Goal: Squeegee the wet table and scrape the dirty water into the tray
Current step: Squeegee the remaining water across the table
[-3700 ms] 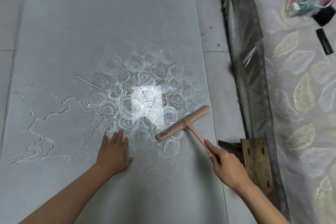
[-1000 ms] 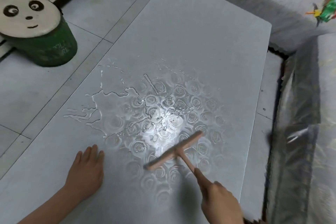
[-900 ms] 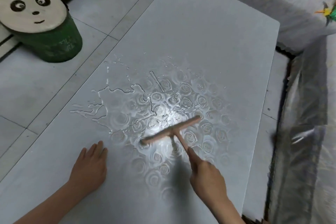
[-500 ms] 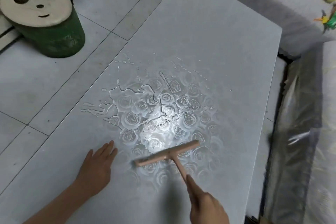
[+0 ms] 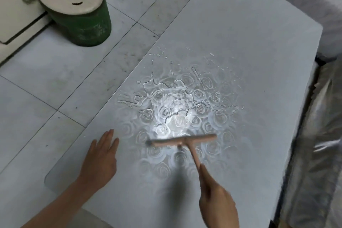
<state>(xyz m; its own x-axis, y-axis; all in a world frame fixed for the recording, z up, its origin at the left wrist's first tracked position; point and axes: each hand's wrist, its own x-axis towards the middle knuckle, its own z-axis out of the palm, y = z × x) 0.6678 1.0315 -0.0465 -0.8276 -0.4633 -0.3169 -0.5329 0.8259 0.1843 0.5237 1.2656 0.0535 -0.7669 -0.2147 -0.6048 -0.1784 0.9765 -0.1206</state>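
Though wet, one table (image 5: 249, 42), one squeegee (image 5: 185, 140) (right hand (image 5: 217, 203)).

We see the desk (image 5: 240, 42) as a smooth grey slab, matt where it is dry. Under the water (image 5: 172, 105) it turns glossy and bright, with a rose pattern showing in the sheen. The squeegee (image 5: 185, 140) looks like matt pinkish plastic. The floor (image 5: 46, 72) tiles are dull grey and scuffed. The stool (image 5: 83, 27) has a scratched green body, seemingly plastic, and a cream top. At the right, crinkled clear film (image 5: 325, 146) shines.
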